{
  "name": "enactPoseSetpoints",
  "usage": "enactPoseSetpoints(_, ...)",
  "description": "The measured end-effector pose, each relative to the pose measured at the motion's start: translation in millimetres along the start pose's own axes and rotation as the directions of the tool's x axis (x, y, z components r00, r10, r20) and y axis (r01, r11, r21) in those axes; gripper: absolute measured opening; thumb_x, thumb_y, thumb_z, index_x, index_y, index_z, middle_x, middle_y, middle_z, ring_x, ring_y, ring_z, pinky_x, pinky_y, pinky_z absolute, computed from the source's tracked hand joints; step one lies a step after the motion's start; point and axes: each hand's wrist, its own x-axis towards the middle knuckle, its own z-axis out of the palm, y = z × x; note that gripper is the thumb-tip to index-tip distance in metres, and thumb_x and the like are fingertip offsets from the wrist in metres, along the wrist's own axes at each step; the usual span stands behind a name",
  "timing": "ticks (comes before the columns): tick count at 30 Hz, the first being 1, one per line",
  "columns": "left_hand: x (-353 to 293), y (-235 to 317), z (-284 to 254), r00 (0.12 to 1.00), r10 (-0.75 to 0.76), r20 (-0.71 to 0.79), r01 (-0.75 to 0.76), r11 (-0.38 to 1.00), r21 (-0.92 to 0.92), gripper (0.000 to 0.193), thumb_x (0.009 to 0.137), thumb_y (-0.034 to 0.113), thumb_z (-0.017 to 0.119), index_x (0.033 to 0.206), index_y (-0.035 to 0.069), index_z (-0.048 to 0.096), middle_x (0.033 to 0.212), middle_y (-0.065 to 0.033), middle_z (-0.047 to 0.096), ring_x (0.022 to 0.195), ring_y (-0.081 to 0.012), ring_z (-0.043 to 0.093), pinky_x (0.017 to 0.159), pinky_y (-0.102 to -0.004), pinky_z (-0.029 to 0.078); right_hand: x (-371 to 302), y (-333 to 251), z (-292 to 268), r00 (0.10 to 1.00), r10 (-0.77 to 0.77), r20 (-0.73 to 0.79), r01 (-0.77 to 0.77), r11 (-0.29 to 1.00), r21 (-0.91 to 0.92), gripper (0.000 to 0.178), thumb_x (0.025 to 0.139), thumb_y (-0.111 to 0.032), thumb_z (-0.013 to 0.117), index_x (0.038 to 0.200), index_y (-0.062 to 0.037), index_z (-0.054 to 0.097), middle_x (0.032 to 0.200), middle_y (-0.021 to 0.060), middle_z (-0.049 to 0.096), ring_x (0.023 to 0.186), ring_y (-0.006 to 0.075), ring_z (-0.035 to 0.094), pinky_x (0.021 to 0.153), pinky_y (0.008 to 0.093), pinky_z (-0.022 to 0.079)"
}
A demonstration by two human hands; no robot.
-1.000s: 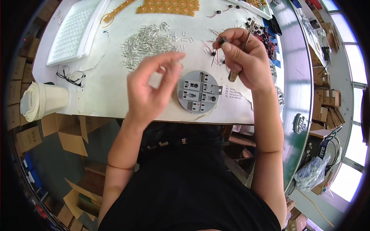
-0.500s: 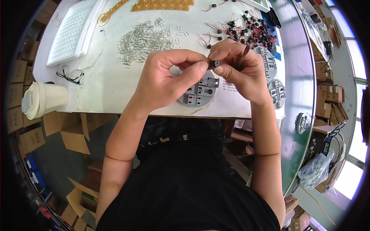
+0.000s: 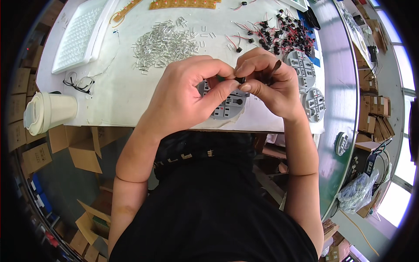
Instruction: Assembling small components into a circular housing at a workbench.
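Observation:
Between my fingertips is a small black round part (image 3: 240,80), like a buzzer, mostly covered by the fingers. My left hand (image 3: 185,89) pinches it from the left with thumb and forefinger. From the other side, my right hand (image 3: 275,89) grips it the same way. A dark slim piece (image 3: 277,65) shows among the right hand's curled fingers; its kind cannot be made out. Under the hands lies a grey round fixture (image 3: 224,112) with slots and raised black bits. Beyond them is a heap of U-shaped metal pins (image 3: 163,46). Several black buzzers with red wires (image 3: 286,32) are piled at far right.
More grey round fixtures (image 3: 315,105) lie on the right. A white tray (image 3: 80,37), eyeglasses (image 3: 80,83) and a lidded cream cup (image 3: 52,111) stand at left. Brown strips (image 3: 183,4) are at the far edge. Cardboard boxes (image 3: 85,153) sit below the table.
Both hands have come slightly nearer with the black part, which has turned and shows less between the fingertips. The grips stay closed.

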Motion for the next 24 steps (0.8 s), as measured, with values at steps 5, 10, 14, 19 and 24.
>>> enactPoseSetpoints(5,-0.8,-7.5,-12.6,0.988,-0.071,0.137,0.093,0.982,-0.162,0.015,0.098,0.012,0.078,0.096,-0.002,0.074,0.086,-0.0028,0.072,0.079,-0.0096,0.061,0.075,-0.0276,0.049,-10.1,-2.7,1.7,0.999,0.048,-0.021,-0.047,0.998,0.048,0.018,0.095,0.003,0.079,0.112,-0.0023,0.074,0.114,0.0046,0.070,0.087,0.0085,0.063,0.072,0.0223,0.050)
enactPoseSetpoints(10,-5.8,-13.1,-17.8,0.966,-0.162,0.200,0.196,0.967,-0.165,0.016,0.100,0.014,0.076,0.097,-0.002,0.074,0.085,-0.0022,0.071,0.078,-0.0099,0.059,0.074,-0.0273,0.048,-20.0,0.8,7.2,0.993,0.069,-0.091,-0.067,0.998,0.020,0.019,0.096,0.002,0.078,0.114,-0.0023,0.075,0.114,0.0050,0.071,0.090,0.0099,0.065,0.074,0.0234,0.053)
enactPoseSetpoints(14,-9.9,-20.6,-12.9,0.984,-0.118,0.136,0.135,0.983,-0.123,0.020,0.099,0.018,0.076,0.095,-0.001,0.074,0.080,-0.0044,0.070,0.071,-0.0112,0.060,0.067,-0.0282,0.049,-23.6,-2.2,9.1,0.993,0.071,-0.091,-0.086,0.981,-0.175,0.018,0.096,0.002,0.077,0.114,-0.0021,0.075,0.111,0.0042,0.072,0.088,0.0085,0.065,0.074,0.0238,0.053)
enactPoseSetpoints(19,-14.3,-16.0,-14.2,0.965,-0.190,0.179,0.197,0.980,-0.022,0.019,0.099,0.017,0.076,0.094,-0.001,0.072,0.083,-0.0037,0.071,0.076,-0.0113,0.059,0.072,-0.0276,0.048,-26.4,-7.5,15.9,0.993,0.057,-0.103,-0.088,0.944,-0.319,0.019,0.095,0.001,0.078,0.113,-0.0028,0.076,0.104,0.0032,0.074,0.083,0.0077,0.064,0.070,0.0246,0.052)
enactPoseSetpoints(24,-17.4,-17.2,-1.7,0.979,-0.174,0.107,0.173,0.985,0.025,0.020,0.098,0.018,0.077,0.093,0.000,0.072,0.081,-0.0043,0.070,0.072,-0.0127,0.058,0.069,-0.0290,0.048,-38.2,-12.2,24.8,0.939,0.218,-0.267,-0.262,0.955,-0.141,0.018,0.093,0.000,0.081,0.110,-0.0039,0.077,0.100,0.0032,0.075,0.081,0.0080,0.063,0.068,0.0263,0.051)
